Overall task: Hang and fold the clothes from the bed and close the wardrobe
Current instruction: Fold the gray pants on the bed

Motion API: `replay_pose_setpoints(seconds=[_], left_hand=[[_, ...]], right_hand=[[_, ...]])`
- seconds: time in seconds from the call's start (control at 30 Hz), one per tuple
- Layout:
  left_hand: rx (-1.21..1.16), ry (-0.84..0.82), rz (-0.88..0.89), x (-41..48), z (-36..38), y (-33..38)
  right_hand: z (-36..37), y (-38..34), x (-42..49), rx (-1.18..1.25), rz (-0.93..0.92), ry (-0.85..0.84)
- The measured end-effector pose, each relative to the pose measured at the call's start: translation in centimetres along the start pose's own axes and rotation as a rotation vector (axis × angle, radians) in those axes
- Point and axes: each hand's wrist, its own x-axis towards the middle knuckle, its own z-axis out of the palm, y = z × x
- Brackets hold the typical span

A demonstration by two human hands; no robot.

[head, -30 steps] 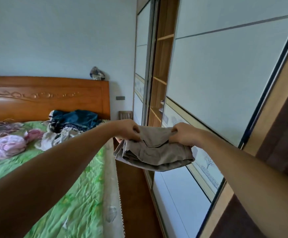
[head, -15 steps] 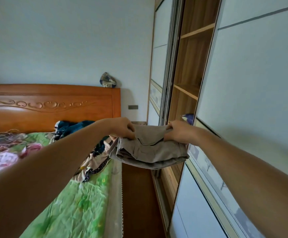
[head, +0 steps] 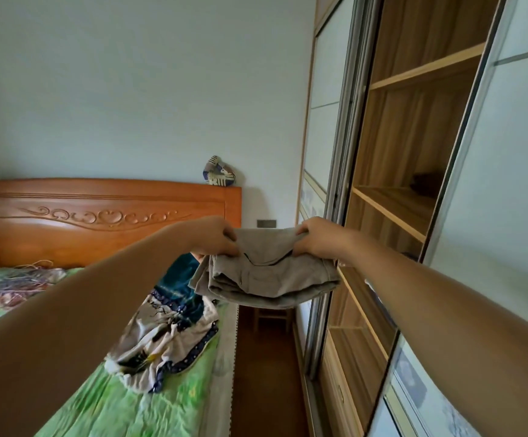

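A folded beige garment (head: pixel 269 272) hangs in the air between bed and wardrobe. My left hand (head: pixel 214 236) grips its left top edge and my right hand (head: pixel 321 239) grips its right top edge. Both arms are stretched forward. To the right stands the wardrobe (head: pixel 414 127) with its sliding door open, showing wooden shelves (head: pixel 392 209). On the bed (head: pixel 124 402) with a green cover lies a white and dark blue patterned garment (head: pixel 168 339), partly hidden by my left arm.
A wooden headboard (head: pixel 98 216) stands against the pale wall, with a striped object (head: pixel 218 172) on top. A narrow wooden floor strip (head: pixel 262 373) runs between bed and wardrobe. White sliding door panels (head: pixel 508 184) are at right. A dark item (head: pixel 423 182) sits on a shelf.
I have moved forward along the bed; the open wardrobe section with shelves now fills the right side. The folded beige garment stays held in both hands.
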Motion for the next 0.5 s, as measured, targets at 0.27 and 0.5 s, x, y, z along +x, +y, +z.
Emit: replay_pose_setpoints(seconds=[0.27, 0.5], left_hand=[[-0.013, 0.013, -0.003, 13.2, -3.1, -2.0], [0.045, 0.043, 0.178, 30.4, -5.7, -0.5]], right_hand=[[-2.5, 1.2, 12.5, -0.051, -0.006, 0.048], [-7.9, 5.3, 24.2, -0.085, 0.087, 0.203]])
